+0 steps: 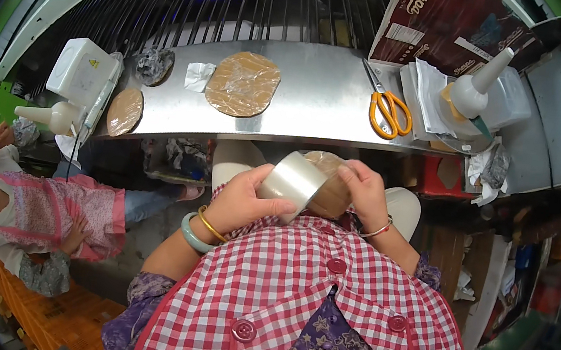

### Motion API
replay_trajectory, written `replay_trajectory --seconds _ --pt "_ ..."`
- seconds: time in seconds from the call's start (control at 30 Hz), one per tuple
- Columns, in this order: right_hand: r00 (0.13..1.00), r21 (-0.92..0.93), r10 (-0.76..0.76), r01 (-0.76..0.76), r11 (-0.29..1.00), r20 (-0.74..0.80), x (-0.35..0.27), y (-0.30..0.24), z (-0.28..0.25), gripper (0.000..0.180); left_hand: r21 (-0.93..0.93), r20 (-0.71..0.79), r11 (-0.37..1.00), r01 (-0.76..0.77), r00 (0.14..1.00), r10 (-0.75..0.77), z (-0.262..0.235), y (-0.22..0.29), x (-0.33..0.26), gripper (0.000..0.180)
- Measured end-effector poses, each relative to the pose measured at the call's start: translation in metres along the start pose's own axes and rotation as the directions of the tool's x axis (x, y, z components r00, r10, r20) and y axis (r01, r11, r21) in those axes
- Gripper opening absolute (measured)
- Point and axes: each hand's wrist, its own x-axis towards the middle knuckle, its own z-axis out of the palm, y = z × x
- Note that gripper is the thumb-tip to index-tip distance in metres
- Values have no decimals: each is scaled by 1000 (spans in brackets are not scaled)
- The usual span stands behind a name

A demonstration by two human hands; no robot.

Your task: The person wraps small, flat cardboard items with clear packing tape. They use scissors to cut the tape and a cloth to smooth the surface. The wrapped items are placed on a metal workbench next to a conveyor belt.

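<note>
My left hand (pixel 256 194) is closed round a wide roll of clear packing tape (pixel 294 180), held above my lap. Just right of the roll, my right hand (pixel 367 192) pinches the edge of a brown cardboard disc (pixel 333 190) with a shiny, tape-like surface. The roll and the disc overlap in view; whether a strip of tape joins them I cannot tell. A larger cardboard disc (pixel 243 84) wrapped in clear film lies on the metal bench ahead. Orange-handled scissors (pixel 389 111) rest on the bench to its right.
The metal bench (pixel 312 94) crosses in front of me. A smaller cardboard disc (pixel 125 112), crumpled film (pixel 153 66) and a white device (pixel 81 71) sit left. A white nozzle bottle (pixel 472 94) and dark red carton (pixel 456 28) stand right. A co-worker (pixel 56 209) is at far left.
</note>
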Motion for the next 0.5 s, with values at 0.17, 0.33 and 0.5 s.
replay_trajectory --seconds 0.17,0.33,0.5 --pt "996 160 42 -29 987 -79 5 12 -5 17 90 -84 994 60 995 -52 -9 -13 -16 28" --pt "977 330 126 -63 942 -172 7 13 -15 17 49 -94 984 174 981 -169 -22 -23 -30 24" --pt "976 326 98 -30 945 -192 17 4 -7 18 72 -180 992 102 980 -88 -13 -16 -21 20"
